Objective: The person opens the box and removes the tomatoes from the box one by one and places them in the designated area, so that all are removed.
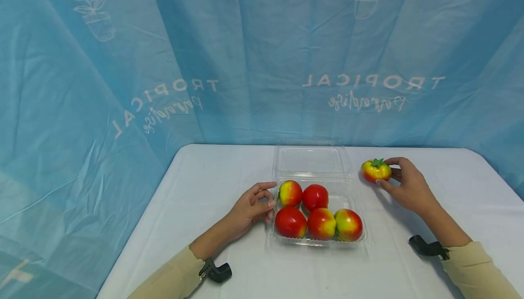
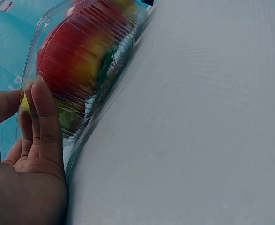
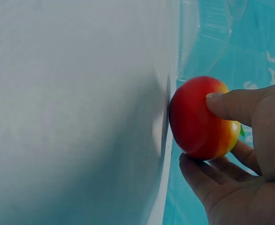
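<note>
A clear plastic clamshell container (image 1: 303,241) lies on the table with its lid (image 1: 311,160) folded back. Inside it sit several glossy red-and-yellow tomato-like fruits (image 1: 290,222). My left hand (image 1: 250,210) is at the container's left side. In the left wrist view, its fairly straight fingers (image 2: 48,115) touch the outer wall. To the right of the container, my right hand (image 1: 409,185) grips another tomato-like fruit (image 1: 375,170) with a green leafy top between thumb and fingers. In the right wrist view this fruit (image 3: 198,117) is close to the tabletop; contact is unclear.
A white cloth covers the table (image 1: 221,167), whose far edge meets a blue printed curtain (image 1: 270,62). Black wrist mounts show on the left (image 1: 217,271) and right (image 1: 425,246) forearms.
</note>
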{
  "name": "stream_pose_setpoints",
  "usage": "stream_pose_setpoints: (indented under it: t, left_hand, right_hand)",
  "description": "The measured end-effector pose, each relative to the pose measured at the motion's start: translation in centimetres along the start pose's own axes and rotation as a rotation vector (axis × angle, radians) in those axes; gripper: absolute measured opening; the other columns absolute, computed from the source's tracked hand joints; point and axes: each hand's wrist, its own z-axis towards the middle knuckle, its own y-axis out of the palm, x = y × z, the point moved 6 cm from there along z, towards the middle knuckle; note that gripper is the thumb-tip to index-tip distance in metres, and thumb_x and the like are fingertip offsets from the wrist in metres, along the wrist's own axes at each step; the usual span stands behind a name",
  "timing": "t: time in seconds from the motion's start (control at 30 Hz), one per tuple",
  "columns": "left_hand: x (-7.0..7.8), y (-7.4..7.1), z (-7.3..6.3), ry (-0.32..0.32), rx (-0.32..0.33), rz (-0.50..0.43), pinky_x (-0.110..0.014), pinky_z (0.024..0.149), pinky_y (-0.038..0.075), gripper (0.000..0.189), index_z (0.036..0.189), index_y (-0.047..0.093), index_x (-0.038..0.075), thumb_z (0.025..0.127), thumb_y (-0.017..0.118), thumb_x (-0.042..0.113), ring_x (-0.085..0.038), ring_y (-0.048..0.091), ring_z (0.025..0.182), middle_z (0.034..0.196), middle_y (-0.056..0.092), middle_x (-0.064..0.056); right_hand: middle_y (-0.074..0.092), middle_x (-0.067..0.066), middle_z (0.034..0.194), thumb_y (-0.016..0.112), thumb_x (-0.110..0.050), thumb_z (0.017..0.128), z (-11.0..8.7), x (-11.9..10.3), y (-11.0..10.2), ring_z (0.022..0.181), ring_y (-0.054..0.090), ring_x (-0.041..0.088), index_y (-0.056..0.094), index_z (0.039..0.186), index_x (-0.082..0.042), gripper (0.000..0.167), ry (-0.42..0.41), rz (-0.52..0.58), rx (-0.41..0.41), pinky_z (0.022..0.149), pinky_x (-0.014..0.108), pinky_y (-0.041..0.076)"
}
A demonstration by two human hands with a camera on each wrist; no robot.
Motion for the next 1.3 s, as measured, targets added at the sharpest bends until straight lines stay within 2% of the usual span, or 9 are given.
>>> stream_pose_setpoints:
  t: [0.53, 0.8, 1.0, 1.3]
  left_hand:
    - [-0.1, -0.3, -0.2, 0.000, -0.001, 0.005, -0.024, 0.073, 0.061, 0.058, 0.156, 0.041, 0.005, 0.104, 0.065, 0.008, -0.013, 0.065, 0.075, 0.110, 0.058, -0.006]
    - [-0.1, -0.1, -0.1, 0.013, -0.018, 0.016, -0.024, 0.073, 0.061, 0.056, 0.156, 0.041, 0.006, 0.105, 0.064, 0.008, -0.012, 0.065, 0.076, 0.109, 0.058, -0.004]
    - [-0.2, -0.2, 0.0, 0.011, -0.018, 0.008, -0.024, 0.073, 0.061, 0.057, 0.157, 0.039, 0.004, 0.105, 0.063, 0.006, -0.012, 0.064, 0.076, 0.109, 0.058, -0.004]
    - [0.1, 0.1, 0.1, 0.009, -0.012, 0.000, -0.023, 0.072, 0.060, 0.061, 0.158, 0.037, 0.000, 0.104, 0.063, 0.006, -0.012, 0.064, 0.075, 0.110, 0.057, -0.006]
  right_hand:
    - [0.046, 0.036, 0.138, 0.080, -0.002, 0.091, 0.0, 0.0, 0.4, 0.126, 0.057, 0.060, 0.041, 0.140, 0.014, 0.064, 0.014, 0.007, -0.019, 0.099, 0.058, 0.047]
    - [0.043, 0.038, 0.142, 0.080, -0.007, 0.091, -0.2, 0.1, 0.4, 0.128, 0.051, 0.060, 0.037, 0.145, 0.014, 0.072, 0.042, 0.000, -0.034, 0.102, 0.069, 0.047]
    - [0.043, 0.039, 0.143, 0.082, -0.009, 0.090, -0.2, -0.1, 0.3, 0.130, 0.049, 0.059, 0.037, 0.147, 0.014, 0.076, 0.020, -0.008, -0.024, 0.103, 0.070, 0.045]
    - [0.044, 0.036, 0.145, 0.085, -0.014, 0.088, -0.4, -1.0, -0.6, 0.129, 0.044, 0.058, 0.043, 0.148, 0.011, 0.077, -0.052, -0.048, 0.053, 0.102, 0.077, 0.041]
